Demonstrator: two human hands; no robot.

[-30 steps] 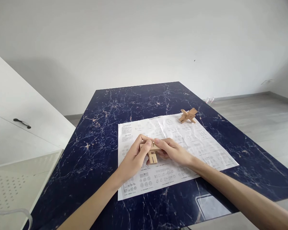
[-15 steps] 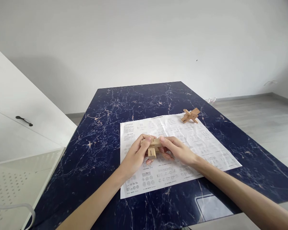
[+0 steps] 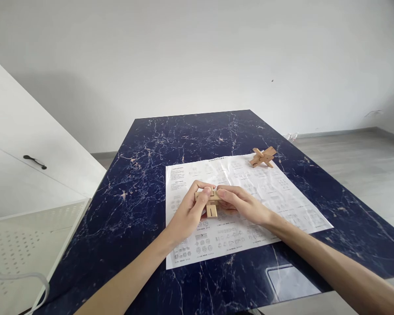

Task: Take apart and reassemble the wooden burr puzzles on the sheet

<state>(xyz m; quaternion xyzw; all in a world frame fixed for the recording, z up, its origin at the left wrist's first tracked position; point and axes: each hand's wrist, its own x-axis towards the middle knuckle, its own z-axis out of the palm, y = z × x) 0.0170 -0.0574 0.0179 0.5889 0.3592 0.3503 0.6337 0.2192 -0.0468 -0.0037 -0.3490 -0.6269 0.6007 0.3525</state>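
Note:
Between my two hands is a light wooden interlocking puzzle (image 3: 212, 211), made of crossed bars with dark marks on them. My left hand (image 3: 194, 209) grips its left side, thumb on top. From the right, my right hand (image 3: 241, 202) pinches it with the thumb on the upper bar. One bar end points toward me below the thumbs. Fingers and palms hide much of the puzzle's sides and underside. Beneath the hands lies a printed instruction sheet (image 3: 256, 192) with rows of small diagrams.
Another wooden cross-shaped puzzle (image 3: 263, 157), darker in tone, rests at the sheet's far right corner. The dark blue marbled table (image 3: 184, 135) carries everything. A white cabinet (image 3: 29, 131) and a perforated white panel (image 3: 9, 249) with a cable (image 3: 26, 275) are on the left.
The wooden puzzle has turned slightly in my hands, so its near bar end now faces me more squarely. Both hands keep hold of it. The view has shifted a little.

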